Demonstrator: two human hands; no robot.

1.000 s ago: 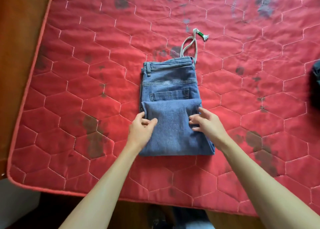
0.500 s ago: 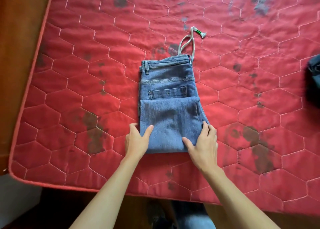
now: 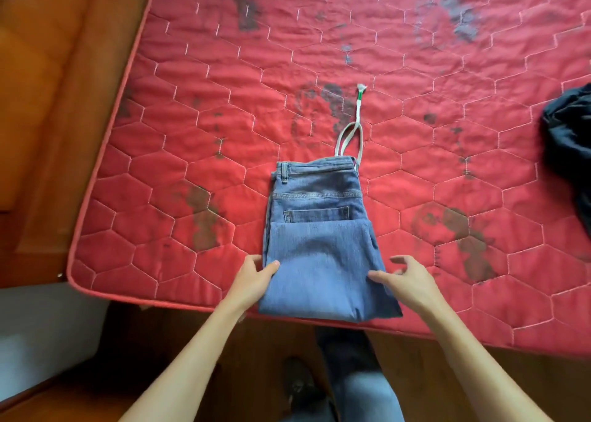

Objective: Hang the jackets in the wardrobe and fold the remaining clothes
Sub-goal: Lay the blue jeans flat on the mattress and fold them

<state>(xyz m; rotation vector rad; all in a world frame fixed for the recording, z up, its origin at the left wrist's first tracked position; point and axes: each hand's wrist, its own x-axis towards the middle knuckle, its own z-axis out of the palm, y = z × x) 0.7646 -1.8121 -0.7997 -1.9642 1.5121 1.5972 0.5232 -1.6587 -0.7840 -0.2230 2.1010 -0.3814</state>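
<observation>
Down at the near edge, 2 hands bracket the jeans (image 3: 319,262). The left hand (image 3: 256,277) sits against the left side of the bundle, thumb laid flat on the top layer and fingers straight along the edge. That is a steadying touch, not a pinch, as far as I can tell. The right hand (image 3: 406,281) is spread wide at the right side, thumb reaching onto the denim and fingers loose and apart, gripping nothing. My read is that they are squaring the sides so the fold lies tidy.

The jeans lie folded on the red quilted mattress (image 3: 192,102), near its front edge. The leg section is doubled up over the seat and the back pocket peeks out above it. Beyond the waistband a white drawstring (image 3: 351,127) trails away, untucked. Far right, a dark garment (image 3: 569,140) waits in a heap, likely next in line.
</observation>
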